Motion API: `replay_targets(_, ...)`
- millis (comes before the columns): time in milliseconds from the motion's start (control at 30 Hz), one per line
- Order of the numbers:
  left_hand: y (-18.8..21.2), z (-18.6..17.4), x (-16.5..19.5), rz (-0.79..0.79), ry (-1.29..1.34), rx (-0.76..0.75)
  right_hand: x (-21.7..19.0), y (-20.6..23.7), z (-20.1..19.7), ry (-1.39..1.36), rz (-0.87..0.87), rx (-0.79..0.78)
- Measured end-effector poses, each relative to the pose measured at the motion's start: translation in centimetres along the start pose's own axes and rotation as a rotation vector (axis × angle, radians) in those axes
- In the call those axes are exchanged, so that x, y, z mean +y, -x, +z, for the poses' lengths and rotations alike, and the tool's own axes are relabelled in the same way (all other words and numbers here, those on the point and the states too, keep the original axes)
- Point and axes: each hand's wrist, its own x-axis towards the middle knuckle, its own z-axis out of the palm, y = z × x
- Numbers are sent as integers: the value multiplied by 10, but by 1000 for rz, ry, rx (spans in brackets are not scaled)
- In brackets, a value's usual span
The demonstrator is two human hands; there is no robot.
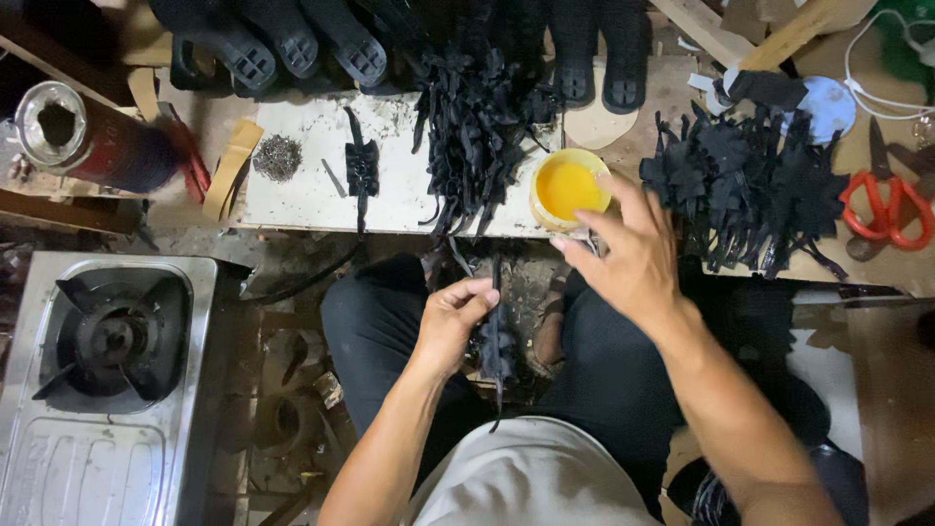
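Note:
My left hand grips a black strap piece upright above my lap. My right hand reaches forward with fingers spread, its fingertips at the near rim of a yellow cup of orange glue; whether it holds a small tool I cannot tell. A heap of black straps lies on the white board left of the cup. A second heap of black strap pieces lies to the right.
Black sandal soles line the back. One single strap and a grey wad lie on the board. Red scissors sit far right, a gas stove at lower left, a metal can upper left.

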Motion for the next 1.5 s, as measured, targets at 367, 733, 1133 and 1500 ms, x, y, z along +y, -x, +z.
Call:
replay_targets(367,18,-3,-6,-107,295,-27,26,-30,-1,25,-139,-24)
replay_targets(733,24,21,15,-104,355,-134,-28,32,7,-306,-191,-94)
replay_targets(1133,35,26,13,-84,468,-213,-23,48,29,-109,-398,43)
replay_targets(1500,32,11,7,-13,381,-343,-32,36,10,-168,-200,32)
